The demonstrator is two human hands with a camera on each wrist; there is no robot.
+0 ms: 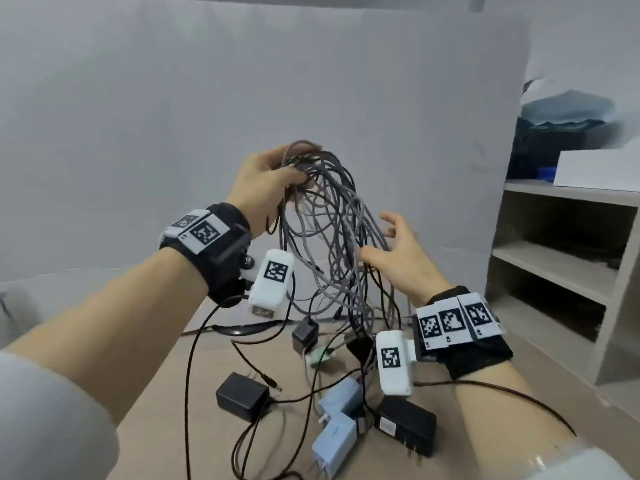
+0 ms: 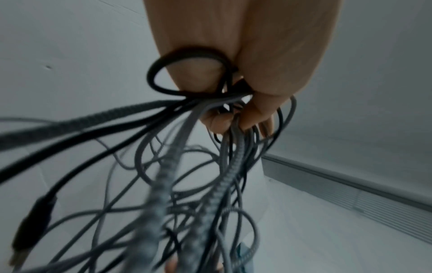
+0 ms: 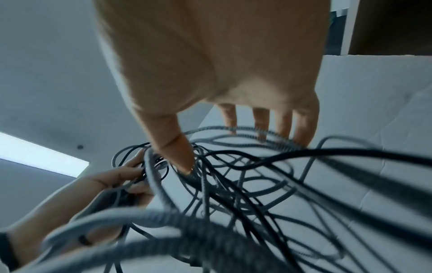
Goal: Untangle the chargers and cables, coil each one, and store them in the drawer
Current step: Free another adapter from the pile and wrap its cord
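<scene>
A tangle of grey and black braided cables (image 1: 329, 230) hangs in the air above the table. My left hand (image 1: 273, 178) grips its top, fingers curled round a bunch of loops (image 2: 224, 103). My right hand (image 1: 391, 244) is lower and to the right, fingers spread and straight, its thumb (image 3: 180, 157) poking into the strands. On the table below lie black power adapters (image 1: 242, 396) (image 1: 407, 426), a small black cube charger (image 1: 305, 334) and pale blue chargers (image 1: 337, 420), their leads running up into the tangle. A USB plug (image 2: 18, 256) dangles at lower left in the left wrist view.
The brown table (image 1: 166, 403) holds loose black leads. A grey open shelf unit (image 1: 554, 271) stands at the right, with a white box (image 1: 599, 168) on top. A white wall is behind. No drawer is visible.
</scene>
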